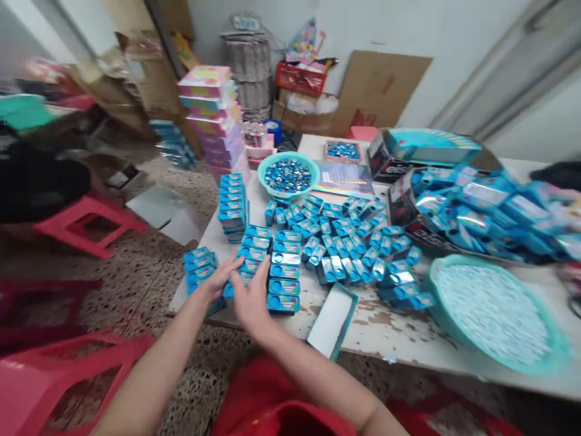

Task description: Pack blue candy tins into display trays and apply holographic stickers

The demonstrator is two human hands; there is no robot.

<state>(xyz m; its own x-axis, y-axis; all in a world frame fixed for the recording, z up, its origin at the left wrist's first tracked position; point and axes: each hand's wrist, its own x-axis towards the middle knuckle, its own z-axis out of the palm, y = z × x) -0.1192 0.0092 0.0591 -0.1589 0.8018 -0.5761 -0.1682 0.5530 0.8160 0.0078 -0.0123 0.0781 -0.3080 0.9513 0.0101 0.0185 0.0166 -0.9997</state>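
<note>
My left hand (221, 277) and my right hand (251, 298) meet at the near left corner of a white table (385, 333). Both press with fingers stretched out against a row of small blue boxes (250, 253), the right hand's palm facing left against the row's near end. Right beside them stands another row of blue boxes (284, 269). A short stack of blue boxes (198, 264) sits at the table's left edge, just left of my left hand. Whether either hand grips a box I cannot tell.
Loose blue boxes (354, 242) cover the table's middle. A teal bowl of shiny pieces (287, 174) stands behind, a teal basin of white pellets (494, 315) at the right, an open white tray (333, 321) near the front edge. Red stools (82, 224) stand on the left floor.
</note>
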